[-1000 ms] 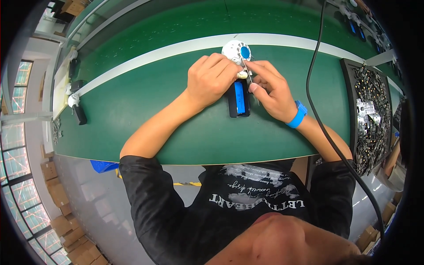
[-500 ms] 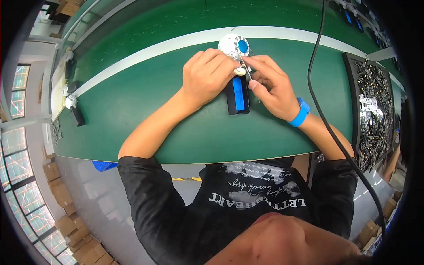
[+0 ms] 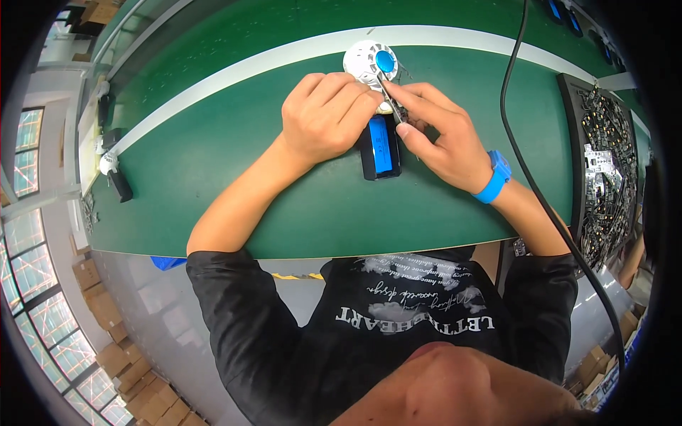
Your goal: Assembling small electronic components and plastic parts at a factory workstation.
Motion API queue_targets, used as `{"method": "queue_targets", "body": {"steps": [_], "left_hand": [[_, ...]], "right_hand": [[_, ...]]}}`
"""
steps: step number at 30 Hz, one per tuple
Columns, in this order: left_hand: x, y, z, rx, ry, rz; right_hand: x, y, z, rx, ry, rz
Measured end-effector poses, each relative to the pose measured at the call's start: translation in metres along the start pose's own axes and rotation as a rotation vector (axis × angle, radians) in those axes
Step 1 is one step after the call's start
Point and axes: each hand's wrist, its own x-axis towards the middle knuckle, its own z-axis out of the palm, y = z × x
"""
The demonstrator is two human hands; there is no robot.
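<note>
A handheld device lies on the green table. Its round white vented head [image 3: 361, 62] bears a blue disc [image 3: 385, 61], and its black handle [image 3: 369, 167] holds a blue cell [image 3: 382, 145]. My left hand [image 3: 328, 117] is closed around the neck between head and handle; the fingertips hide most of that joint. In my right hand [image 3: 442, 135], thumb and index finger pinch slim metal tweezers [image 3: 391, 101], their tips at the lower edge of the white head. Thin wires [image 3: 403, 71] stick out beside the head.
A black tray [image 3: 579, 156] of small circuit boards [image 3: 609, 170] stands at the right. A black cable [image 3: 506, 106] hangs down past my right arm. Similar white-headed devices [image 3: 110, 165] lie at the left edge. A white strip [image 3: 284, 48] crosses the table's far side.
The tweezers' tips now sit against the white head, and my right hand has shifted slightly. The device and my left hand appear a little further left and up in view.
</note>
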Motion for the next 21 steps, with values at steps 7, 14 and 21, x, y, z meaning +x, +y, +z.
{"method": "queue_targets", "body": {"steps": [7, 14, 21], "left_hand": [[-0.003, -0.001, -0.001, -0.119, 0.0, -0.086], [-0.009, 0.003, 0.0, -0.267, 0.01, -0.152], [-0.009, 0.0, 0.005, -0.34, 0.004, -0.214]], "right_hand": [[-0.001, -0.003, 0.001, 0.067, -0.033, 0.071], [-0.009, 0.006, 0.005, 0.398, -0.005, 0.208], [-0.002, 0.012, 0.003, 0.458, 0.003, 0.249]]}}
